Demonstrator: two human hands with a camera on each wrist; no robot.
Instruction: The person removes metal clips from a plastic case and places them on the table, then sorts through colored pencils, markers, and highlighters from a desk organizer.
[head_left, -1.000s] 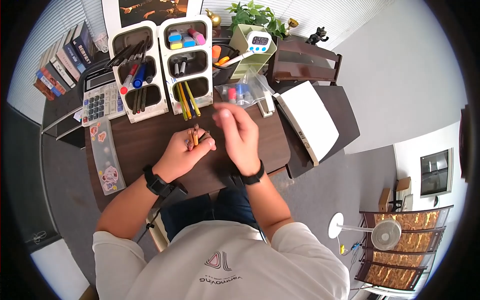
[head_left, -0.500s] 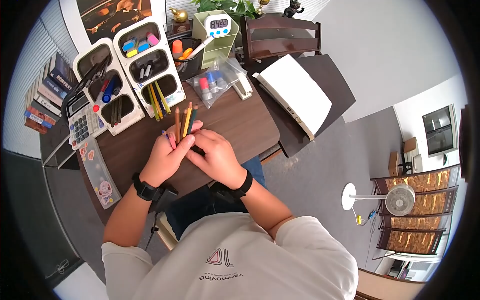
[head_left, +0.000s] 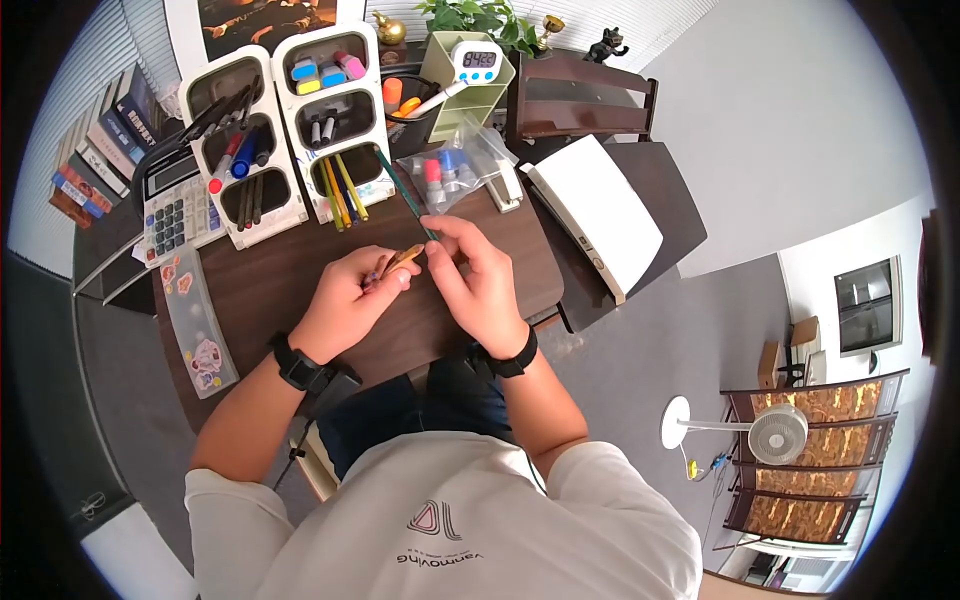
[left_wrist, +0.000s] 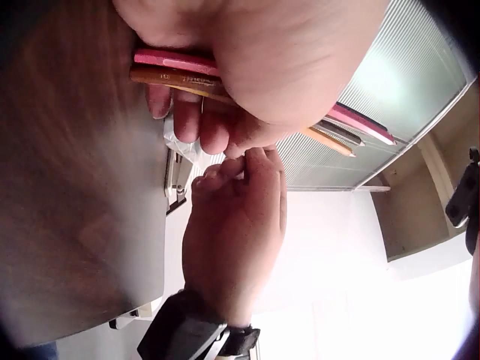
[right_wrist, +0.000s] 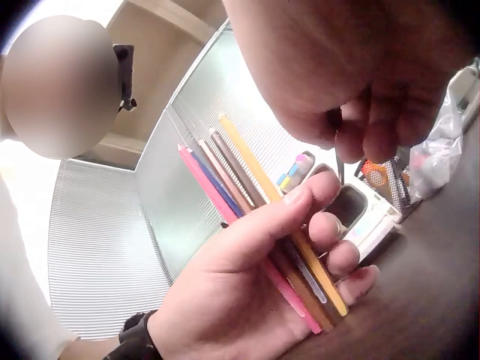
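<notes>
1. Dark-brown wooden worktop (head_left: 262, 335): spans my head view's middle.
2. White plastic compartment organizers (head_left: 305, 178): on its far side.
3. My left hand (head_left: 345, 305): fingers clamped round thin multicoloured wooden pencils (right_wrist: 238, 171).
4. My right hand (head_left: 478, 285): fingers pinching one slim dark-green pencil (head_left: 402, 190), near that bunch.

"How many pencils (right_wrist: 250, 156) does the left hand (head_left: 343, 302) hold?"

"At least five. The right hand (head_left: 480, 288) pinches one green pencil (head_left: 403, 188)."

"And the white racks (head_left: 270, 232)?"

"Two, with three compartments (head_left: 222, 82) apiece."

"What else can be counted?"

"Four highlighters (head_left: 333, 76), two grey-capped markers (head_left: 316, 132), one calculator (head_left: 180, 225), one timer (head_left: 477, 62), one stapler (head_left: 508, 190), one fan (head_left: 778, 434) and two wristbands (head_left: 297, 366)."
</notes>
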